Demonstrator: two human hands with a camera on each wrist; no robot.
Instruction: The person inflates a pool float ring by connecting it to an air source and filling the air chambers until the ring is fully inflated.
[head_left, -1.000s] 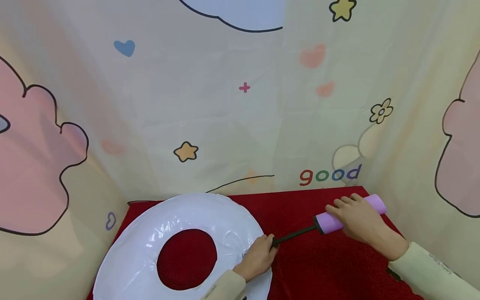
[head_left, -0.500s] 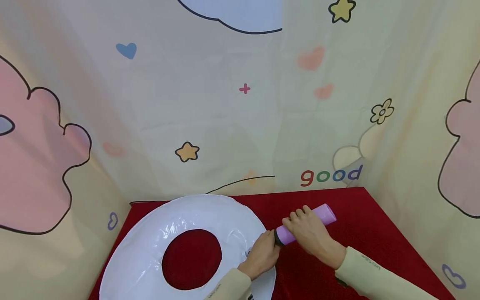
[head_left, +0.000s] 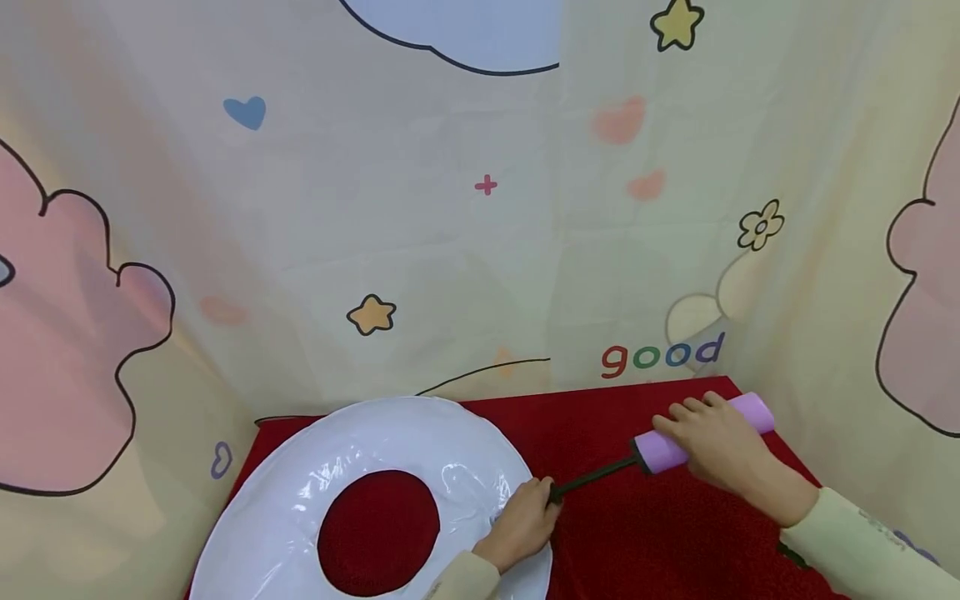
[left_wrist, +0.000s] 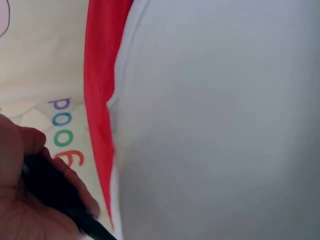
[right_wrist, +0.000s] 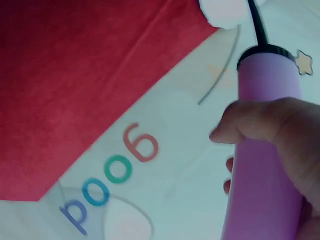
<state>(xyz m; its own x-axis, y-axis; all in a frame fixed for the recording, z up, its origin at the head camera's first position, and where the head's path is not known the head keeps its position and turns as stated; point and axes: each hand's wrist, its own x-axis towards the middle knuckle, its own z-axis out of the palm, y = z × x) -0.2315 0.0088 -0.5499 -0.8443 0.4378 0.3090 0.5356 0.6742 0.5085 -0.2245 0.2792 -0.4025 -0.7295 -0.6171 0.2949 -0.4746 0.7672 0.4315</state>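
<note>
A white inflatable swim ring (head_left: 262,508) with a round hole lies at the left of the red cloth. My right hand (head_left: 720,437) grips the purple barrel of a hand pump (head_left: 660,451), out to the right. The pump's thin black rod (head_left: 596,476) stands pulled out between the barrel and my left hand (head_left: 525,521). That left hand holds the black end of the pump over the ring's right side. In the left wrist view its fingers curl round the black handle (left_wrist: 55,190). The right wrist view shows thumb and fingers wrapped about the purple barrel (right_wrist: 265,185).
Red cloth (head_left: 660,533) covers the surface and runs back to a pale printed curtain (head_left: 420,208). More curtain rises at the left and right sides. Several printed shapes and the word "good" mark it.
The right hand first slid the pump barrel left, up against the left hand. It has since drawn it back out to the right, baring the rod again. The left hand stays nearly in place.
</note>
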